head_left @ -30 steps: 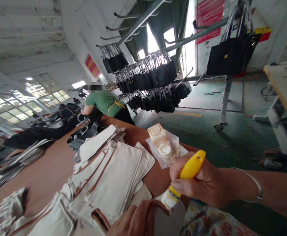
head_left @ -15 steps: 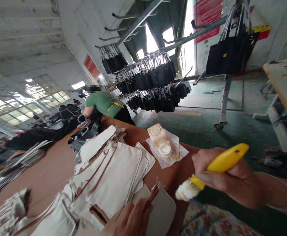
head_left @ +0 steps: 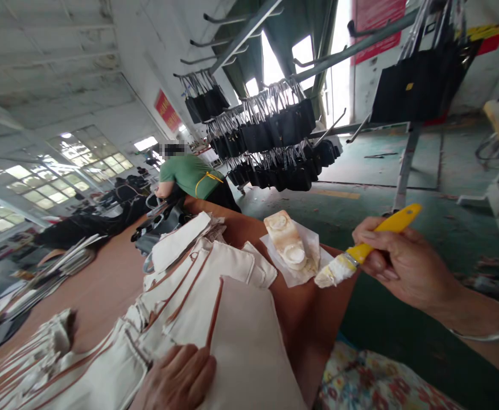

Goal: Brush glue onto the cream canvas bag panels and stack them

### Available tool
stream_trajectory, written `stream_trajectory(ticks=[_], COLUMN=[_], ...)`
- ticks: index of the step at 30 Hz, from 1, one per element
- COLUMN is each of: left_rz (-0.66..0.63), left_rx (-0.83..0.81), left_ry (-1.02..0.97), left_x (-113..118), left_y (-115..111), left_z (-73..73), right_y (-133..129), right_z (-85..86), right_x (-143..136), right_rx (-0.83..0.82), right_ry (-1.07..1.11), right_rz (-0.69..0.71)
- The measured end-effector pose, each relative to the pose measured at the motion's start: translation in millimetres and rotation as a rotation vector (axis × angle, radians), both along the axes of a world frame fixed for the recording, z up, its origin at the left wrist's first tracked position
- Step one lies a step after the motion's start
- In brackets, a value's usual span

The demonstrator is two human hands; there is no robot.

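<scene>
My right hand (head_left: 407, 267) grips the yellow handle of a paintbrush (head_left: 366, 245). White paste coats the bristles, which point down and left beside a paste-smeared block (head_left: 284, 236). This block lies on a white paper sheet (head_left: 315, 233) near the table's edge. My left hand (head_left: 178, 376) is closed at the brown-edged left side of a cream bag piece (head_left: 247, 341), its fingertips hidden. Under and behind that piece, more cream pieces with brown edging (head_left: 227, 262) overlap in a row.
Brown material covers the table (head_left: 108, 279). At its far end, a person in a green shirt (head_left: 189, 176) bends over beside dark bags (head_left: 159, 225). Black bags (head_left: 275, 128) hang on a wheeled rack beyond. Patterned cloth (head_left: 368, 376) shows at the bottom right.
The cream piece under my left hand now lies spread out, its brown edge turned to the left. My left hand has shifted left. The brush has risen and moved right, nearer the paste block.
</scene>
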State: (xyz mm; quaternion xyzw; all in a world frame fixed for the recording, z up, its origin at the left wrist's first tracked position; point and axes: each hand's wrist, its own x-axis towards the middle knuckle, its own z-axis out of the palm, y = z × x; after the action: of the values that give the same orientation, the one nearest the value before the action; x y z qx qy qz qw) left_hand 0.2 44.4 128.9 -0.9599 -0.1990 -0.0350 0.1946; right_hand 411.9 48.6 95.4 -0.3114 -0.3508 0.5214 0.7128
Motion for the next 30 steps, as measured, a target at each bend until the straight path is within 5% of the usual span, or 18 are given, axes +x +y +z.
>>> stream_trajectory(ticks=[4, 8, 18, 25, 30], left_rz=[0.389, 1.022, 1.549, 1.614, 1.337], left_rx=[-0.220, -0.393, -0.413, -0.410, -0.667], left_ry=[0.113, -0.026, -0.438, -0.655, -0.852], left_x=[-69.0, -95.1, -9.5, 29.5, 40.7], left_y=[-6.0, -4.6, 42.2, 44.1, 50.8], left_z=[-46.6, -51.0, -120.1, -125.2, -119.4], right_y=[-4.1, -6.9, -9.8, 2.0, 22.2], right_z=[-23.0, -33.1, -53.7, -66.4, -50.9], right_x=[-16.6, -26.2, -67.8, -92.2, -102.6], right_rx=[-0.123, -0.257, -0.351, -0.292, -0.199], right_ry=[-0.007, 0.001, 0.002, 0.011, 0.053], right_rz=[0.074, 0.153, 0.216, 0.272, 0.316])
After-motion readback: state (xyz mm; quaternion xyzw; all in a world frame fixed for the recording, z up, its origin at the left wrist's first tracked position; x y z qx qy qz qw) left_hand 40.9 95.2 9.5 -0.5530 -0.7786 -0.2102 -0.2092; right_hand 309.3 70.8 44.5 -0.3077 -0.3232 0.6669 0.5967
